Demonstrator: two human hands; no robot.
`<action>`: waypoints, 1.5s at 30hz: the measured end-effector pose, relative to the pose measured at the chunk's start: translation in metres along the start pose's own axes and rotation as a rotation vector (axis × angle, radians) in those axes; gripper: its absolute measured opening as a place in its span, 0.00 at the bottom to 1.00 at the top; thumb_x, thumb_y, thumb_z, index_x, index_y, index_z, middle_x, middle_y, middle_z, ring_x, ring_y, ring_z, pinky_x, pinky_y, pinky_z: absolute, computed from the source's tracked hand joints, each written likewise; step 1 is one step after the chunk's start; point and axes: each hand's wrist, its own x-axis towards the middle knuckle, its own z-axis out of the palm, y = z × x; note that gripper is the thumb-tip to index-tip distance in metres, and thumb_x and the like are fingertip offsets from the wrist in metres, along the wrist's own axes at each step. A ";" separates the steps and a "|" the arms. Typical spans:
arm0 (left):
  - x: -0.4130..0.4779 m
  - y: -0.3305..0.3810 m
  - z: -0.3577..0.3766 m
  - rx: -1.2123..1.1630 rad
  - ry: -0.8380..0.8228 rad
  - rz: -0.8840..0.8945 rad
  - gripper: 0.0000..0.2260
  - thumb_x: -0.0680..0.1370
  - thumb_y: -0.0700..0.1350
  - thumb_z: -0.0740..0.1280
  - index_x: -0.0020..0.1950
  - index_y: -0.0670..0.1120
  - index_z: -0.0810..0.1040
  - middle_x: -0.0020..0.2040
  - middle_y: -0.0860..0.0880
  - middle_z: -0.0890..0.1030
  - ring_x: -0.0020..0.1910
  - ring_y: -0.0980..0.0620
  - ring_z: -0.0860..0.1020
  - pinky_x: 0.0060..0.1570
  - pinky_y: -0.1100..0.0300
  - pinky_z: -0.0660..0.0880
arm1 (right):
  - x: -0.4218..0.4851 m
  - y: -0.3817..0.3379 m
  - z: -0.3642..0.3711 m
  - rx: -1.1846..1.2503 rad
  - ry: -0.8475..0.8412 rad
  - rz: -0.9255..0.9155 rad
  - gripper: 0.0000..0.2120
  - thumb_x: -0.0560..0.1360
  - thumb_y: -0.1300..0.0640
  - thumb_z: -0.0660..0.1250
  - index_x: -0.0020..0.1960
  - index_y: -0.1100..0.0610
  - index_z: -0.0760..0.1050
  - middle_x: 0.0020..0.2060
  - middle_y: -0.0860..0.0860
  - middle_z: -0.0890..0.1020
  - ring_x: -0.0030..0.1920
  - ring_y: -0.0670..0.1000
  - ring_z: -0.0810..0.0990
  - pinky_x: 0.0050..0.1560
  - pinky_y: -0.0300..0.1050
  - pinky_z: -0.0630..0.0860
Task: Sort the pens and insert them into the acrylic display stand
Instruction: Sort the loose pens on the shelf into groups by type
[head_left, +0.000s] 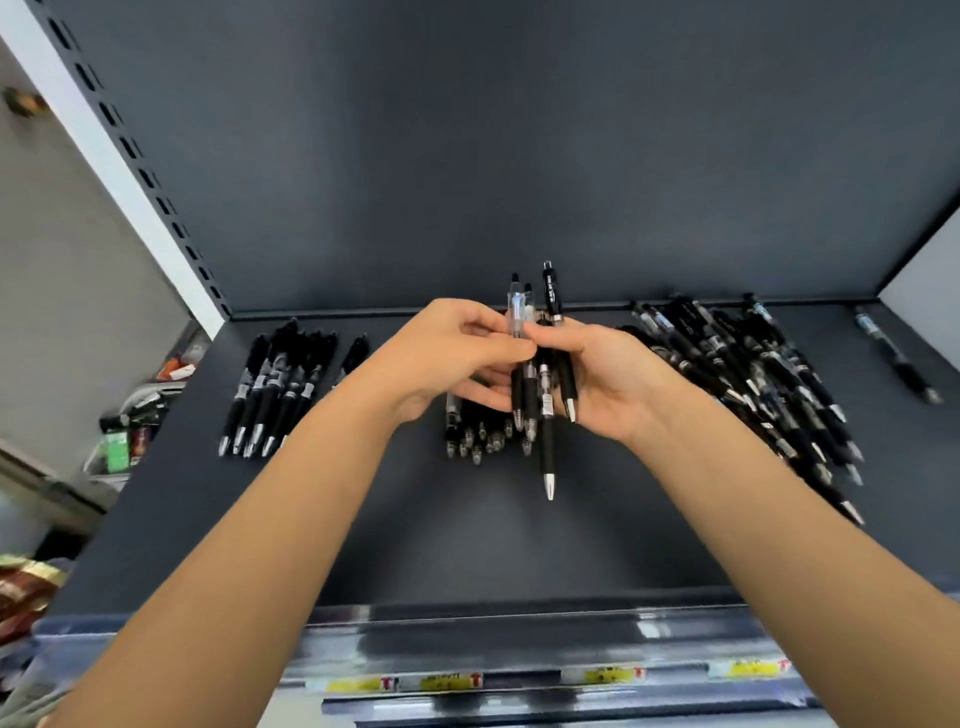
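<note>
My right hand grips a bunch of black pens held upright above the dark shelf, tips pointing toward me. My left hand pinches a clear-barrelled pen at the top of that bunch. Under the hands lies a small group of black pens. A neat row of black pens lies to the left. A large loose heap of black pens lies to the right. The acrylic display stand is not clearly in view.
One single pen lies at the far right of the shelf. The shelf's front rail carries yellow price labels. A slotted upright borders the left side, with small boxed goods beyond it.
</note>
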 end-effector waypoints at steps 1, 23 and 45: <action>0.001 0.001 0.001 0.002 -0.010 -0.011 0.07 0.75 0.37 0.71 0.53 0.39 0.79 0.41 0.42 0.83 0.36 0.50 0.83 0.37 0.53 0.82 | -0.001 -0.001 0.001 -0.025 0.017 -0.008 0.12 0.80 0.65 0.58 0.60 0.64 0.74 0.51 0.62 0.83 0.48 0.59 0.84 0.47 0.57 0.82; 0.042 0.016 0.060 1.232 0.317 -0.064 0.12 0.73 0.43 0.67 0.34 0.45 0.65 0.33 0.49 0.70 0.32 0.50 0.69 0.26 0.61 0.61 | -0.014 -0.024 -0.054 -0.229 0.369 -0.043 0.07 0.77 0.71 0.60 0.48 0.60 0.69 0.46 0.60 0.78 0.37 0.56 0.79 0.30 0.48 0.82; -0.038 0.001 -0.058 0.435 0.336 0.034 0.09 0.74 0.46 0.72 0.36 0.43 0.80 0.29 0.51 0.79 0.24 0.55 0.73 0.28 0.64 0.72 | 0.022 0.022 0.056 -0.133 -0.050 -0.002 0.08 0.79 0.67 0.57 0.56 0.65 0.72 0.46 0.62 0.81 0.41 0.58 0.84 0.38 0.51 0.83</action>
